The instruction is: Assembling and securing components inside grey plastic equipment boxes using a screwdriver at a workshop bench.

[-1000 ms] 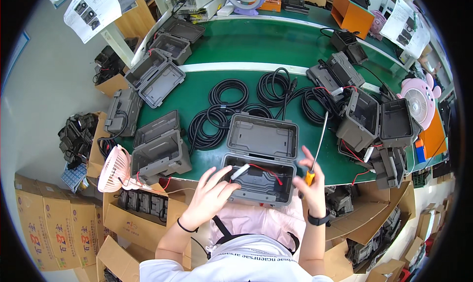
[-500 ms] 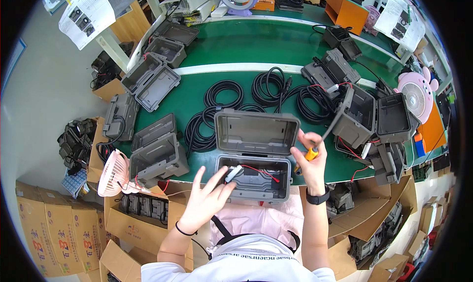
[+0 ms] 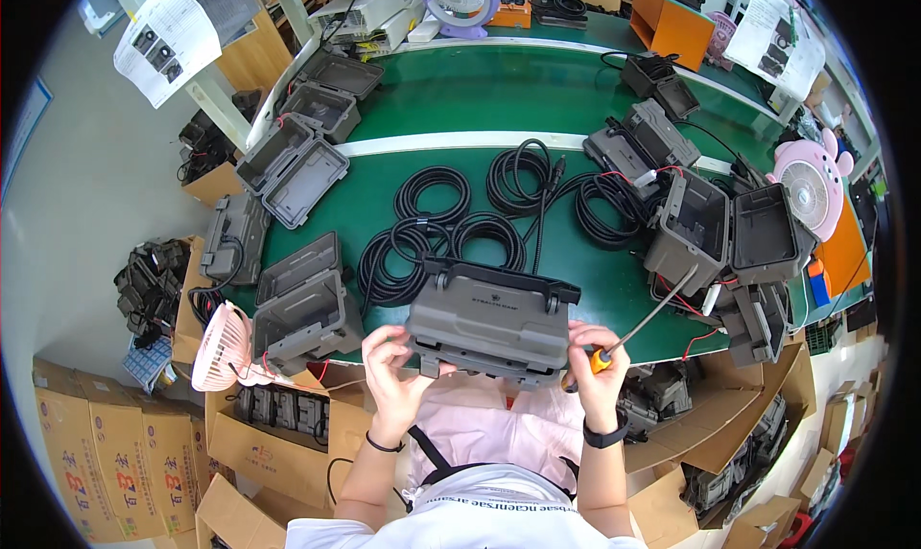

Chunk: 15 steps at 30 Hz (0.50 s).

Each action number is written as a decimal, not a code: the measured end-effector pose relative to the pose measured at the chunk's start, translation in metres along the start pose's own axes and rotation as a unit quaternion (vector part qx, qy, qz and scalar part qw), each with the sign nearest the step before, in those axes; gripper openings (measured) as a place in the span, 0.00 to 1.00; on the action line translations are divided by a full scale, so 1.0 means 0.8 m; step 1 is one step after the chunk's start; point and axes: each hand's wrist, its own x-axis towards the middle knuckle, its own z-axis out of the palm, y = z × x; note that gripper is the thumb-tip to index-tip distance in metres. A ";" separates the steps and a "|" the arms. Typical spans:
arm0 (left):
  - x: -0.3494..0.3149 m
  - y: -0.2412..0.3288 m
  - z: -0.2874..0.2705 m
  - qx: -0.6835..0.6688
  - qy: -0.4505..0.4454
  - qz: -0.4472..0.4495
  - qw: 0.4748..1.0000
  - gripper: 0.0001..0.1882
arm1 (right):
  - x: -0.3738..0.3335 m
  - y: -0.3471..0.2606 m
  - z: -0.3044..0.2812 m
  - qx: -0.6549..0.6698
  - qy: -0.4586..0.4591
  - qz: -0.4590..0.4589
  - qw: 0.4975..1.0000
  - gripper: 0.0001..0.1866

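A grey-brown plastic case [image 3: 491, 319] is in front of me at the near edge of the green table, its lid down over the body. My left hand [image 3: 391, 372] grips its left end, with the thumb near the front latch. At the other end, my right hand [image 3: 597, 376] has its fingers against the case's side and also holds a screwdriver [image 3: 601, 359]. The tool's handle is yellow and black; its long metal shaft slants up and right. What lies inside the case is hidden by the lid.
Coiled black cables [image 3: 434, 192] lie behind the case. Open cases stand on the left [image 3: 307, 309] and right [image 3: 693, 225], some with red wires. A pink fan [image 3: 223, 348] is at the left edge, a pig-shaped fan [image 3: 808, 189] at the right. Cardboard boxes [image 3: 273, 448] hold more cases below.
The case's lid has swung down from upright to shut, covering the red wire and white connector. My left hand has moved from the case's interior to its left end.
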 end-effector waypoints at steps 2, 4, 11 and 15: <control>0.003 0.006 0.003 0.003 0.017 0.013 1.000 0.36 | 0.001 -0.002 -0.003 -0.030 -0.051 -0.076 0.995 0.10; 0.008 0.014 0.004 0.025 0.006 0.005 1.000 0.33 | -0.003 -0.008 -0.004 -0.057 -0.075 -0.062 0.994 0.19; 0.017 0.018 0.000 0.111 -0.017 0.086 0.990 0.24 | -0.003 -0.017 0.005 -0.130 -0.059 -0.010 0.990 0.31; 0.020 0.020 0.003 0.103 -0.008 0.090 0.991 0.21 | 0.002 -0.016 0.000 -0.148 -0.086 -0.045 0.984 0.30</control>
